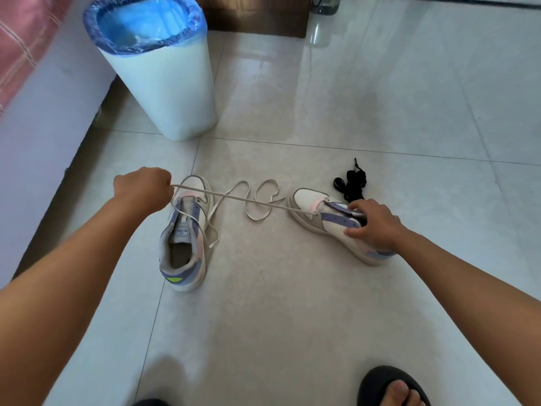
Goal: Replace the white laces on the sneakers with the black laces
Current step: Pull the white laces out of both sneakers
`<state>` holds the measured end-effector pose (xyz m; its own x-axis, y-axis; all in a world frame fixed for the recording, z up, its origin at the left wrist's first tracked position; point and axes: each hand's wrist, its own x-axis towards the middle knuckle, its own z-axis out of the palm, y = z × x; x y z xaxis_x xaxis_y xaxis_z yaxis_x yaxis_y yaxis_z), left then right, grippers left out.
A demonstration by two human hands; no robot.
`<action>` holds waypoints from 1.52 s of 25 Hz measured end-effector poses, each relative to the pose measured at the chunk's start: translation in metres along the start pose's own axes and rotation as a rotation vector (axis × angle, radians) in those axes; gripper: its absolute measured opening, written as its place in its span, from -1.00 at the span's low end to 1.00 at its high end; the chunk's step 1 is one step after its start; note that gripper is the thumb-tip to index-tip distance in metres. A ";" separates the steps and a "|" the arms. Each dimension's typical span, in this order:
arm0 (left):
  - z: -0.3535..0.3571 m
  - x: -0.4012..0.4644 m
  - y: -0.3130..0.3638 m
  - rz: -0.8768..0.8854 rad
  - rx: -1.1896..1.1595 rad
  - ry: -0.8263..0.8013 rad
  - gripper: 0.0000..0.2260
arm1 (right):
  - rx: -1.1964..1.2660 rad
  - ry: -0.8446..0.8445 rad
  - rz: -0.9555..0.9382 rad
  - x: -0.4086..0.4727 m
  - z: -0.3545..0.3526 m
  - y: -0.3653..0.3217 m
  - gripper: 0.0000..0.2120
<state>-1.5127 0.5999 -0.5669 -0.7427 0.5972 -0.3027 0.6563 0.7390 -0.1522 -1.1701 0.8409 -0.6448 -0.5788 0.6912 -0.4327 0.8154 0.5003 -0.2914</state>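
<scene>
Left hand [145, 187] fingers clench the taut white lace [243, 198]; right hand [373, 222] fingers curl, gripping the right sneaker [325, 222].

The curled left hand [142, 187] hides the end of the taut white flat lace [234, 198] it pinches, the right hand [373, 224] covers the tongue and opening of the white, lilac and pink sneaker [311, 213] beneath it, and just beyond its fingers the bundled black laces [351, 183] are too tangled to count.
</scene>
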 end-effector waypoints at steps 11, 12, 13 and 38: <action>-0.028 -0.012 0.072 0.343 -0.099 -0.335 -0.70 | -0.057 0.055 0.003 -0.013 0.017 -0.015 -0.52; -0.017 -0.020 0.101 0.393 -0.123 -0.233 -0.70 | -0.062 0.051 -0.006 -0.015 0.019 -0.017 -0.52; -0.007 -0.028 0.129 0.440 -0.203 -0.180 -0.70 | -0.068 0.049 -0.016 -0.016 0.020 -0.019 -0.52; 0.070 0.009 0.126 0.232 -0.416 -0.102 -0.28 | -0.094 0.097 0.066 -0.021 0.027 -0.029 -0.50</action>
<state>-1.4276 0.6764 -0.6548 -0.5526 0.7426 -0.3785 0.6788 0.6645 0.3126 -1.1813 0.7981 -0.6507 -0.5262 0.7690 -0.3629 0.8494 0.4953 -0.1823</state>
